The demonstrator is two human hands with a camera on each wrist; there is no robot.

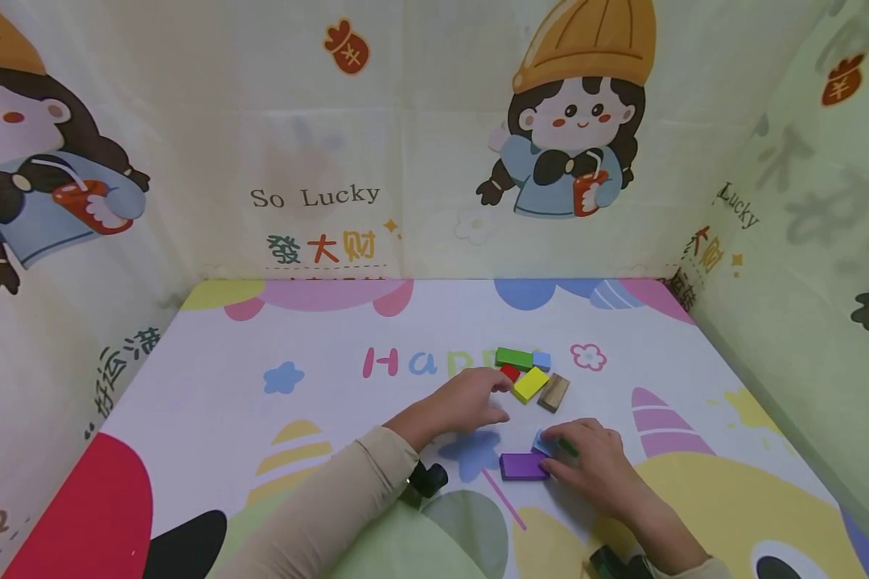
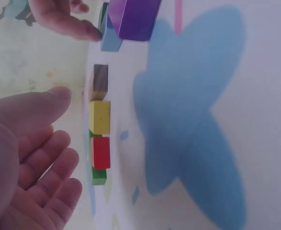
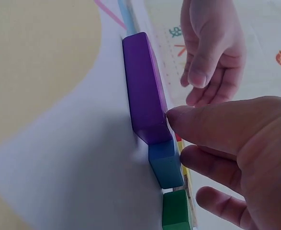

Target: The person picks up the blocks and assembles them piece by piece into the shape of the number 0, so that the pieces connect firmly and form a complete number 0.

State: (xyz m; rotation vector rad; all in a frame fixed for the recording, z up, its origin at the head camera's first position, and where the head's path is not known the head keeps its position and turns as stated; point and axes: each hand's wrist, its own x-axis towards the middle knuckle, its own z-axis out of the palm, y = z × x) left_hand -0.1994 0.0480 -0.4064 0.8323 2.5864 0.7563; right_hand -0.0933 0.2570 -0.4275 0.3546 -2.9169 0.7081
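Observation:
My left hand [image 1: 474, 398] hovers with loosely bent fingers and nothing in it, beside a cluster of small blocks. In that cluster are a red block [image 1: 509, 372], a yellow block [image 1: 530, 385], a brown wood-grain block [image 1: 553, 393], a long green block [image 1: 514, 359] and a light blue block [image 1: 541, 361]. Nearer the front, the thumb of my right hand [image 1: 594, 462] is right at the edge of a purple block [image 3: 142, 88]. Its index fingertip reaches a blue block [image 3: 166, 165] beside the purple one. Another green block [image 3: 176, 211] sits under the other fingers.
A white tabletop [image 1: 210, 386] with printed cartoon shapes and letters spreads under both hands. Printed cloth walls [image 1: 434, 145] rise behind it and along both sides. Dark wrist devices [image 1: 429, 480] show at both cuffs.

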